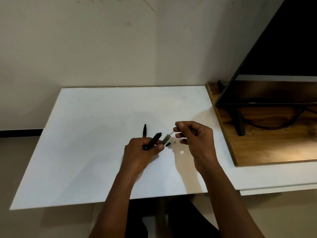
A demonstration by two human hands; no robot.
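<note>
My left hand [143, 150] grips a black pen barrel [154, 140] and also a small grey tube piece [166, 138] near my thumb. My right hand [193, 136] pinches a thin refill rod [170, 133] whose lower end meets the grey piece. A second black pen part [145, 130] lies on the white table [85, 152] just behind my left hand. A small black cap [168, 144] and a tiny bit [175, 142] lie on the table between my hands.
A wooden board [267, 143] lies on the table's right side, bearing a dark monitor [283, 48] on a black stand [239, 124] with a cable. A pale wall rises behind the table. My legs show below the table's front edge.
</note>
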